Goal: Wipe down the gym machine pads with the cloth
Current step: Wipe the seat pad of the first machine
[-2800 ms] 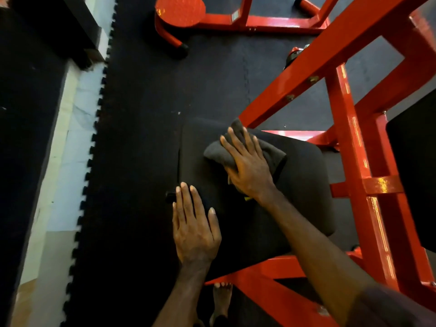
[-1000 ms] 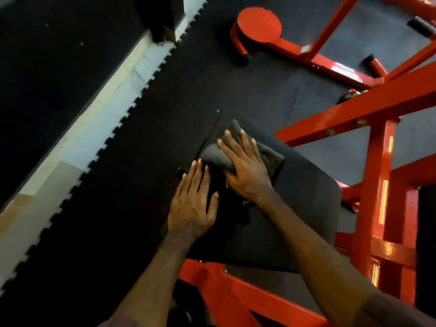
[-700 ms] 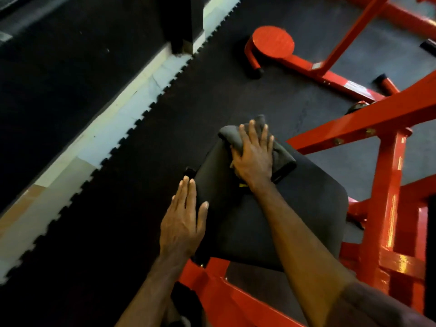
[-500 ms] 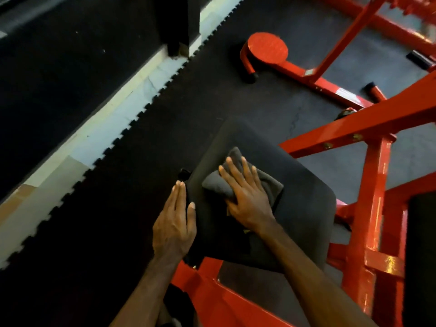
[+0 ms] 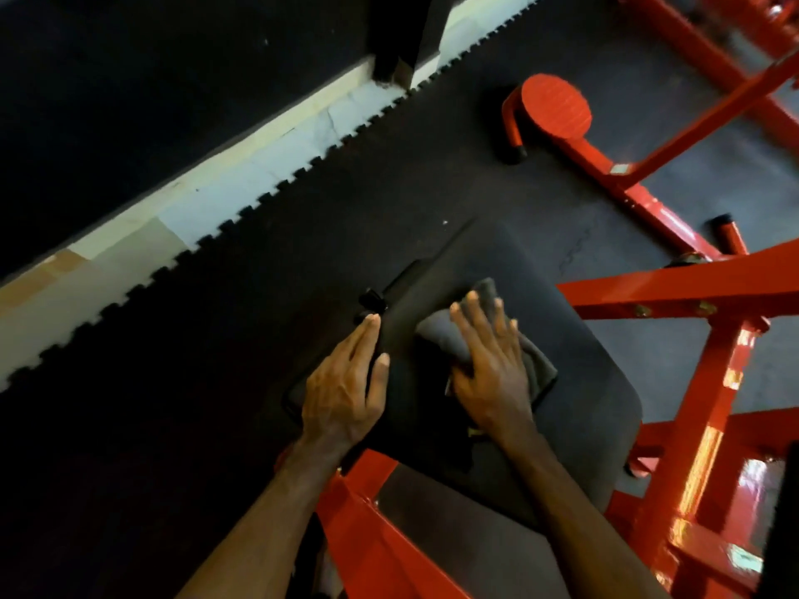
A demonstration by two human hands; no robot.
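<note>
Black interlocking rubber floor mats (image 5: 268,235) met a pale strip of floor at far left. Further right, the left hand (image 5: 346,382) lay flat, fingers straight, along the left edge of the dark padded seat (image 5: 583,373). Beside it, the right hand (image 5: 493,365) pressed a folded grey cloth (image 5: 536,365) onto the seat's middle, fingers spread. Red steel frame tubing (image 5: 674,287) stood at right. Wiping looked underway; the next stroke likely needed the seat's uncovered right side.

Cloth (image 5: 484,343) lies on the pad (image 5: 583,395) under the right hand (image 5: 493,369); left hand (image 5: 346,391) on the pad's left edge; frame (image 5: 674,291) to the right
</note>
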